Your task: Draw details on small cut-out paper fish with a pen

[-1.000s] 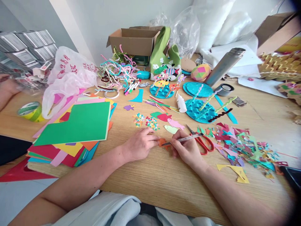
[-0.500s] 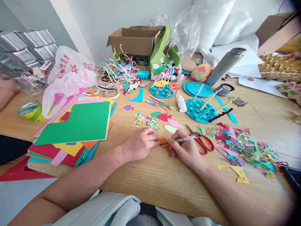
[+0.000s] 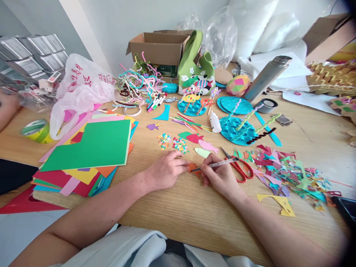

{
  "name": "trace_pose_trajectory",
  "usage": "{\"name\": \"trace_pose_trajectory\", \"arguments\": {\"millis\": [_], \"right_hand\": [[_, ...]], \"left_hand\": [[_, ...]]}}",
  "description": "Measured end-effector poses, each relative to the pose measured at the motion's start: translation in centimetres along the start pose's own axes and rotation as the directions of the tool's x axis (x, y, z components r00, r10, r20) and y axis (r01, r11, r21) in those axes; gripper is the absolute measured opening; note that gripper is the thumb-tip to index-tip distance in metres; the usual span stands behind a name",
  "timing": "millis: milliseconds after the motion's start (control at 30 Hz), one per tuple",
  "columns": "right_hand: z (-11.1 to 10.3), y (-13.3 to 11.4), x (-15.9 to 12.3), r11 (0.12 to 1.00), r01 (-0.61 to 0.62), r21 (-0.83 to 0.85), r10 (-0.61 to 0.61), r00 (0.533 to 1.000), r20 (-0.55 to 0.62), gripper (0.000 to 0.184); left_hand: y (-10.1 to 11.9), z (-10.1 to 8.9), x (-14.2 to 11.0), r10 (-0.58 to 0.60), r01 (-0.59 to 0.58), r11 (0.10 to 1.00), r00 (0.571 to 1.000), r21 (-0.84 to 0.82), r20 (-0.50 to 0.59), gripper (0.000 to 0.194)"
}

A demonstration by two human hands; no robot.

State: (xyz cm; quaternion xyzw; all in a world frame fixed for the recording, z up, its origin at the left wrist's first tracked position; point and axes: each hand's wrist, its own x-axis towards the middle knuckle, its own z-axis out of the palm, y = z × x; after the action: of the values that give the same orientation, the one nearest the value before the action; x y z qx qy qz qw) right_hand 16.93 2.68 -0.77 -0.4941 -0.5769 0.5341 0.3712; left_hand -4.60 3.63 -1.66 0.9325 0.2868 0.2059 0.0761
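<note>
My right hand (image 3: 218, 172) is closed around a slim pale pen (image 3: 222, 163) with a dark tip and a dark far end. The pen tip touches a small orange paper cutout (image 3: 193, 168), partly covered by my fingers. From the other side my left hand (image 3: 166, 170) rests on the table, its fingers stretched out and their tips at the cutout's left edge. Just beyond lie a red paper fish (image 3: 194, 138), a pink paper fish (image 3: 208, 146) and a pale green paper fish (image 3: 202, 152). Red-handled scissors (image 3: 242, 171) lie by my right hand.
Paper sheets (image 3: 108, 144) are stacked at left beside a plastic bag (image 3: 83, 87) and tape roll (image 3: 35, 129). Confetti (image 3: 180, 145), a white bottle (image 3: 214, 122) and a blue base (image 3: 236, 135) lie ahead. Paper scraps (image 3: 294, 172) spread right. Another person's hand (image 3: 8, 107) shows far left.
The pen and my right fingers shift only slightly over the orange cutout. My left hand stays in place. The other person's hand at far left moves a little.
</note>
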Motion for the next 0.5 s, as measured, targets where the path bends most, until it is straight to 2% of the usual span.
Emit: {"name": "trace_pose_trajectory", "arguments": {"millis": [200, 300, 400, 500], "right_hand": [[-0.01, 0.41, -0.04, 0.999, 0.017, 0.037, -0.017, 1.0, 0.002, 0.028], [-0.07, 0.5, -0.15, 0.999, 0.021, 0.034, -0.02, 0.999, -0.038, 0.027], [-0.15, 0.2, -0.35, 0.995, 0.095, 0.037, -0.087, 0.981, -0.171, 0.025], [-0.23, -0.26, -0.6, 0.973, 0.23, -0.009, -0.22, 0.918, -0.331, 0.022]], "left_hand": [[-0.05, 0.02, -0.07, 0.007, -0.007, 1.0, 1.0, 0.006, -0.003, 0.031], [-0.09, 0.02, -0.08, 0.0, 0.0, 1.0, 1.0, 0.012, 0.019, 0.031], [-0.11, 0.08, -0.12, 0.011, -0.011, 1.0, 1.0, 0.006, 0.019, 0.032], [-0.1, 0.16, -0.21, 0.011, -0.011, 1.0, 1.0, 0.015, 0.005, 0.034]]}}
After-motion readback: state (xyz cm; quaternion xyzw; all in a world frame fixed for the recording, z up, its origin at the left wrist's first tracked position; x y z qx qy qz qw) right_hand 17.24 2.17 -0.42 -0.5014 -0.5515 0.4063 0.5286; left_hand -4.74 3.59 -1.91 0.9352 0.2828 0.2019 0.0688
